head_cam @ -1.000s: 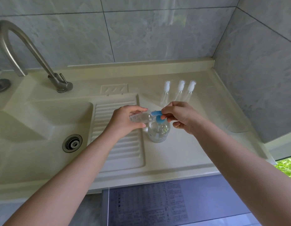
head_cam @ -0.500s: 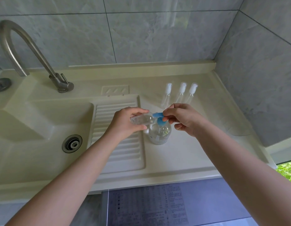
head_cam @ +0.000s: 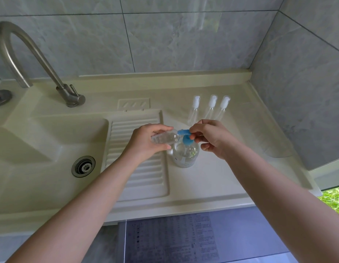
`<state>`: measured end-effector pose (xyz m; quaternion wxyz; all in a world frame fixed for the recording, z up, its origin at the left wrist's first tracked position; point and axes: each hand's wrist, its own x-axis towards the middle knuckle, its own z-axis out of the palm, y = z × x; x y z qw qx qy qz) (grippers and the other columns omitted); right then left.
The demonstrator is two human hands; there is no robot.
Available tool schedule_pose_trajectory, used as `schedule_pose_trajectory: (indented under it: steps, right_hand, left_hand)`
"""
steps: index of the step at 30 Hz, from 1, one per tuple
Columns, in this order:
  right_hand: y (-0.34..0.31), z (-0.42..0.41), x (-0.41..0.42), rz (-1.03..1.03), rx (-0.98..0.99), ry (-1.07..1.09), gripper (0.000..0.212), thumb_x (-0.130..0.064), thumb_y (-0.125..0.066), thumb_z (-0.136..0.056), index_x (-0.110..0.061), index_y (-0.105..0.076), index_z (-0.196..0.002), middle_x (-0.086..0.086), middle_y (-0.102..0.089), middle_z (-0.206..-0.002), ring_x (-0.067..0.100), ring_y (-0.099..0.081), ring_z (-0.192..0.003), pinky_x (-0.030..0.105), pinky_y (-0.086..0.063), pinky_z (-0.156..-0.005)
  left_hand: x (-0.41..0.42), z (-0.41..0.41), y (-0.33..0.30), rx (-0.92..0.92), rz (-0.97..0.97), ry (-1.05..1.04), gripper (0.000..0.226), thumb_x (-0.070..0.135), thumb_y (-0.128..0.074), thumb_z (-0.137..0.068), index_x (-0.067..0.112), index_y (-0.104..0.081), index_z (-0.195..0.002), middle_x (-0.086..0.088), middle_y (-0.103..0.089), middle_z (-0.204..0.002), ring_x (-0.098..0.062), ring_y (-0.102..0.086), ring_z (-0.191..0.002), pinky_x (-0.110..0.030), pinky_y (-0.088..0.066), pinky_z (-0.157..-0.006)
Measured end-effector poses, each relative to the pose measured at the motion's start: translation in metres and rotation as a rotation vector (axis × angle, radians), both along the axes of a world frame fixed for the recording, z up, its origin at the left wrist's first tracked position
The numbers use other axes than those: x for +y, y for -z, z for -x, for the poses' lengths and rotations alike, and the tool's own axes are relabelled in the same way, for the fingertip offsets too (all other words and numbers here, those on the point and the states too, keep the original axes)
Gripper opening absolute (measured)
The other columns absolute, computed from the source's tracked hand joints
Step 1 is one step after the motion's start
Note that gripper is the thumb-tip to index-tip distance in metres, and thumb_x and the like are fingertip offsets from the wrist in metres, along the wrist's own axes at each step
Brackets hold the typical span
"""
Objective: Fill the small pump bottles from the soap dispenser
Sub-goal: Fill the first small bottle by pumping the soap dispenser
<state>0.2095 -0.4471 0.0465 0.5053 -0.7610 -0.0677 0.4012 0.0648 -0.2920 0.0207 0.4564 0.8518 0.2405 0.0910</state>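
Left hand (head_cam: 145, 142) grips a light, slippery small bottle (head_cam: 164, 139) mid-body, tilted to the soap dispenser (head_cam: 185, 152) spout; right hand (head_cam: 212, 138) pinches its blue pump (head_cam: 185, 136).

Grey marbled wall tiles (head_cam: 174, 38) are seen across the back, and a second tiled wall (head_cam: 301, 88) is met at the right corner. A cream countertop (head_cam: 212, 179) is set beneath them, with a sink basin (head_cam: 41, 145) sunk into its left side and a ribbed draining board (head_cam: 138, 168) moulded just beside it. A curved steel tap (head_cam: 32, 59) is mounted behind the basin. Soft daylight is cast over everything, and green grass (head_cam: 333, 200) is glimpsed at the far right edge.
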Motion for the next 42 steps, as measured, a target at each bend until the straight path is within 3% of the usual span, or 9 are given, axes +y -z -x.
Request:
schedule_pose_trajectory:
  steps: [9, 16, 31, 36, 39, 42]
  right_hand:
    - [-0.004, -0.004, -0.002, 0.046, -0.015, -0.059, 0.006, -0.01, -0.063, -0.087, -0.016, -0.062, -0.086, 0.003, -0.072, -0.073, 0.013, -0.05, -0.063, 0.022, -0.03, -0.049]
    - [0.0, -0.002, -0.002, 0.041, -0.018, -0.047, 0.007, -0.01, -0.063, -0.085, -0.015, -0.062, -0.082, 0.003, -0.07, -0.069, 0.013, -0.051, -0.062, 0.023, -0.031, -0.051]
    - [-0.002, -0.007, -0.004, 0.015, 0.03, -0.065, 0.005, -0.008, -0.065, -0.088, -0.013, -0.065, -0.087, 0.004, -0.072, -0.074, 0.012, -0.048, -0.059, 0.021, -0.03, -0.049]
    - [0.004, -0.003, -0.001, 0.035, 0.02, -0.042, 0.005, -0.01, -0.065, -0.086, -0.014, -0.063, -0.085, 0.003, -0.07, -0.071, 0.013, -0.049, -0.059, 0.022, -0.028, -0.05]
    - [0.002, -0.005, -0.001, 0.029, 0.009, -0.053, 0.006, -0.009, -0.064, -0.086, -0.014, -0.063, -0.083, 0.004, -0.071, -0.072, 0.012, -0.049, -0.059, 0.022, -0.03, -0.05]
    - [-0.001, -0.007, -0.001, 0.02, 0.002, -0.063, 0.007, -0.007, -0.063, -0.086, -0.013, -0.063, -0.082, 0.005, -0.07, -0.071, 0.012, -0.048, -0.057, 0.021, -0.03, -0.049]
  left_hand:
    - [0.0, -0.001, 0.001, -0.008, 0.001, 0.008, 0.057, 0.011, -0.089, -0.067, 0.033, -0.072, -0.117, 0.012, -0.068, -0.115, 0.018, -0.056, -0.096, 0.005, -0.036, -0.078]
    - [0.001, -0.001, 0.001, 0.017, -0.026, 0.017, 0.057, 0.013, -0.089, -0.067, 0.034, -0.071, -0.117, 0.014, -0.068, -0.117, 0.007, -0.058, -0.102, 0.004, -0.036, -0.079]
    - [-0.002, 0.001, -0.002, 0.008, -0.034, 0.024, 0.056, 0.012, -0.087, -0.071, 0.032, -0.07, -0.121, 0.01, -0.065, -0.121, 0.019, -0.051, -0.094, 0.006, -0.034, -0.078]
    - [-0.004, 0.002, 0.003, 0.002, -0.003, 0.009, 0.057, 0.011, -0.088, -0.069, 0.034, -0.07, -0.117, 0.007, -0.067, -0.12, 0.009, -0.058, -0.101, 0.005, -0.035, -0.079]
    - [-0.004, 0.002, 0.002, 0.001, -0.017, 0.014, 0.056, 0.011, -0.088, -0.07, 0.033, -0.07, -0.119, 0.008, -0.066, -0.119, 0.022, -0.053, -0.092, 0.006, -0.034, -0.077]
    - [-0.003, 0.002, 0.0, -0.008, -0.04, 0.018, 0.056, 0.013, -0.088, -0.07, 0.034, -0.07, -0.119, 0.01, -0.065, -0.118, 0.024, -0.051, -0.091, 0.006, -0.034, -0.078]
